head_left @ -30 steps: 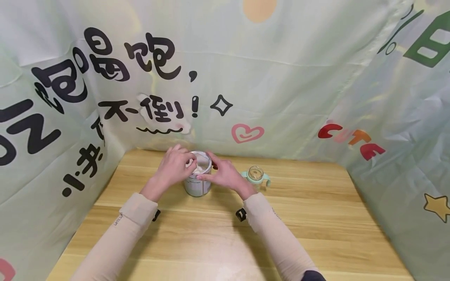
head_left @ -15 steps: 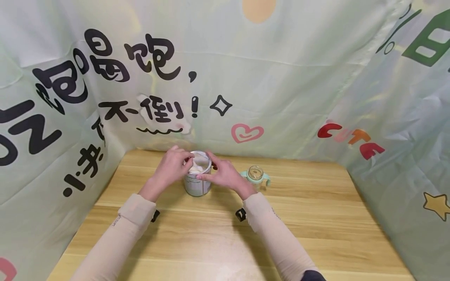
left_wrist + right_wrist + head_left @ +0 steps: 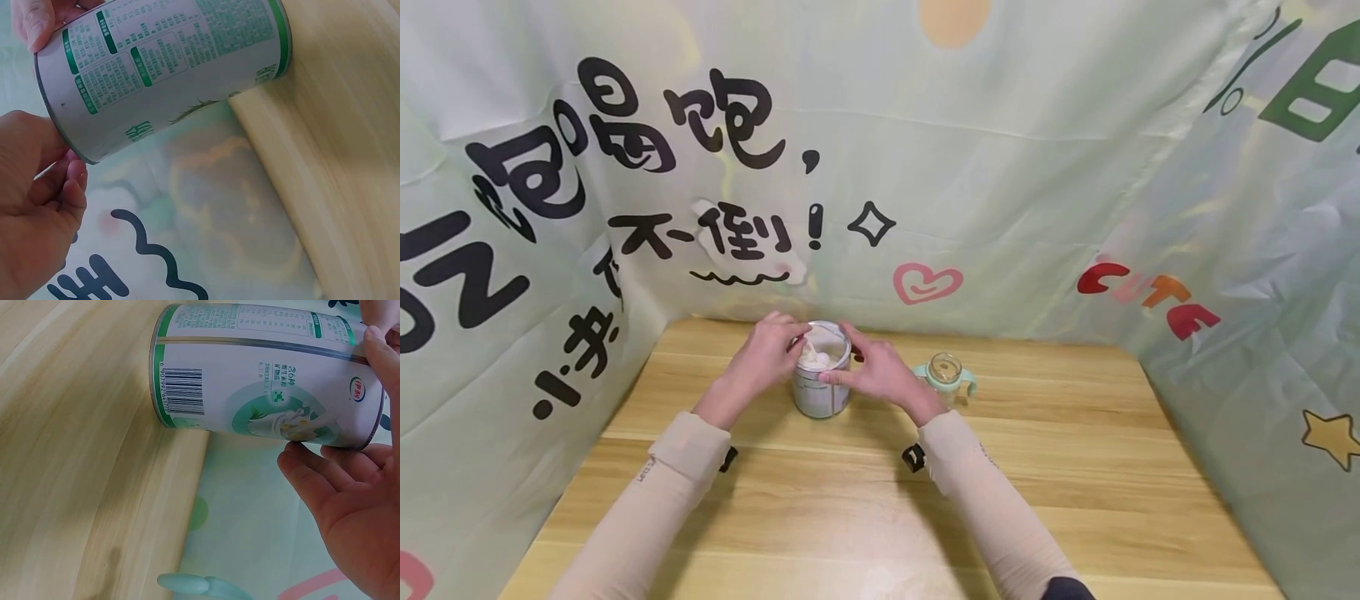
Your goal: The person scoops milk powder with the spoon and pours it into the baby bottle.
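A white and green milk powder can (image 3: 822, 393) stands upright near the table's back edge, its top uncovered and pale powder inside. My right hand (image 3: 880, 369) grips the can's upper right side, thumb in front and fingers behind. At the left of the rim is my left hand (image 3: 767, 350), fingers curled. It pinches a small white piece, apparently a scoop (image 3: 822, 360), that reaches into the can; the fingertips partly hide it. In the left wrist view the left hand (image 3: 37, 200) bends around the rim. The right wrist view shows the right hand (image 3: 356, 494) against the printed label.
Right of the can, behind my right wrist, stands a clear baby bottle (image 3: 945, 372) with pale green handles and no cap. A printed cloth (image 3: 1000, 208) hangs closely behind the wooden table (image 3: 850, 517) and along both sides.
My left hand has drawn left from above the can's opening to its left rim, showing more of the white contents. The right hand and the can have stayed in place.
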